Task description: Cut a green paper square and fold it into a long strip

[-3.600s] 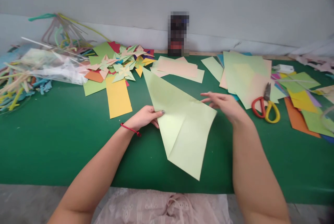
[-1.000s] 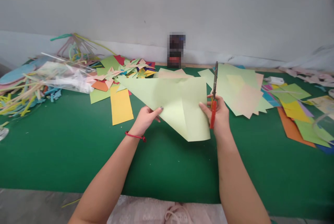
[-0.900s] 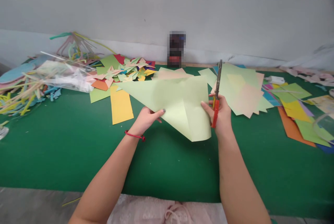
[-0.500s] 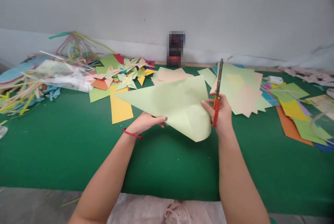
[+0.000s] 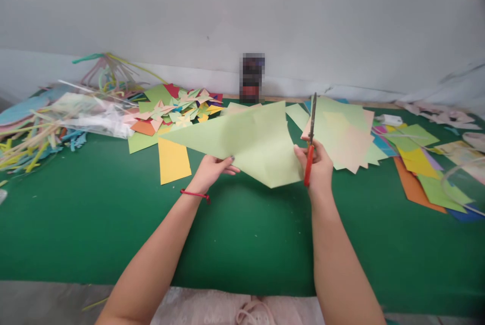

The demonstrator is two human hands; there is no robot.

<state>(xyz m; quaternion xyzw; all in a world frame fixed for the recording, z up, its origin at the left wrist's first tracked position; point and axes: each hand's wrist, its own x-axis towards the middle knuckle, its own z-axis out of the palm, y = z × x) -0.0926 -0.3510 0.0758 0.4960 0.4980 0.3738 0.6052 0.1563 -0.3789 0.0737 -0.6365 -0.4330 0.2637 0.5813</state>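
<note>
A large sheet of light green paper is held above the table, its long point reaching left. My left hand, with a red cord at the wrist, pinches the paper's near edge, thumb on top and fingers beneath. My right hand is closed on a pair of scissors with red handles, the dark blades pointing up and away. The paper's right edge lies close beside the right thumb; I cannot tell whether they touch. Under the paper's left end, a yellow sheet rests on the table.
Folded paper stars are heaped at the back left of the green table. Coloured strips and a clear plastic bag lie farther left. Pale sheets stand stacked behind my right hand, with coloured sheets farther right.
The sheet's curled right part has opened flatter, and its lower corner has moved up and left. My right thumb has come off the paper's face. The scissors stay in my right hand.
</note>
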